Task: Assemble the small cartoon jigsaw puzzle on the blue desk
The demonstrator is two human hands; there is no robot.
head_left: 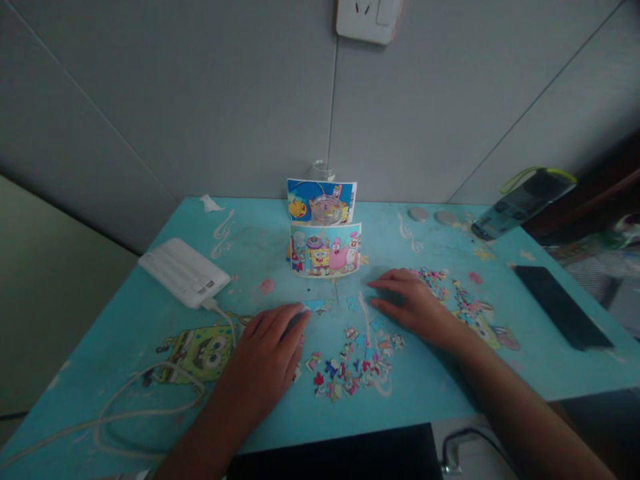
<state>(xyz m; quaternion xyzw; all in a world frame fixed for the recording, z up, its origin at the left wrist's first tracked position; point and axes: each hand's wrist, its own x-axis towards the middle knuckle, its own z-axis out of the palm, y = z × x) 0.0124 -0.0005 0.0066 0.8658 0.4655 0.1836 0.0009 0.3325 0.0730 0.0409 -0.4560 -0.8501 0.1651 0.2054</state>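
My left hand (273,347) rests on the blue table, its thumb and index fingertip closed together at the left end of a short strip of joined jigsaw pieces (317,305). The fingertips partly cover that end. To the right, my right hand (413,303) is held low over the table, thumb and fingers apart with nothing between them. Its fingertips are nearest a single light-blue jigsaw piece (353,305). Between the hands and closer to me lies a loose heap of jigsaw pieces (353,373). Behind the strip stands a cartoon picture card (326,251), upright.
A clear jar (327,209) and a second card (299,200) stand behind. More jigsaw pieces (467,303) lie beyond my right forearm. A white power bank (183,270) with a cable (145,413) is left; a black phone-like slab (560,307) and a bottle (523,203) are right.
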